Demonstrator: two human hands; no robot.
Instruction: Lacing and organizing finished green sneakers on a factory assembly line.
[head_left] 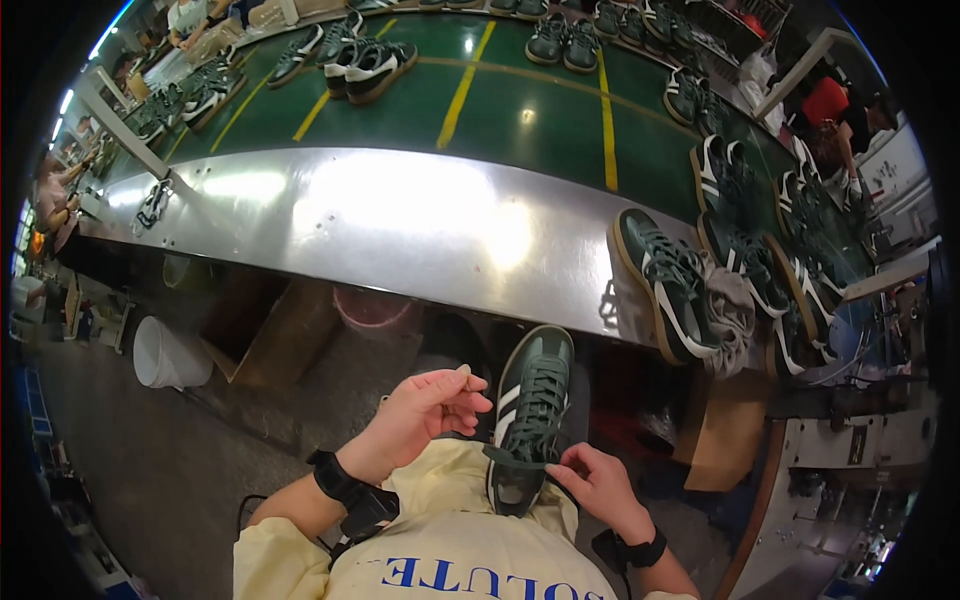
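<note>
A dark green sneaker (538, 385) with white side stripes and a tan sole rests on my lap, its toe pointing away from me. Green laces run up its front. My right hand (603, 487) is beside the heel end, thumb and forefinger pinching the shoelace (515, 458), which lies across the shoe's opening. To the left of the shoe, my left hand (428, 415) is raised with its fingers curled and thumb against the forefinger. Whether anything is between those fingertips cannot be made out. Both wrists wear black straps.
Ahead is a metal ledge (400, 215) along a green conveyor belt (510, 110) with several sneakers. A finished-looking sneaker (665, 285) and a grey cloth (730, 310) sit at the ledge's right. Below are a white bucket (170, 353) and a cardboard box (270, 330).
</note>
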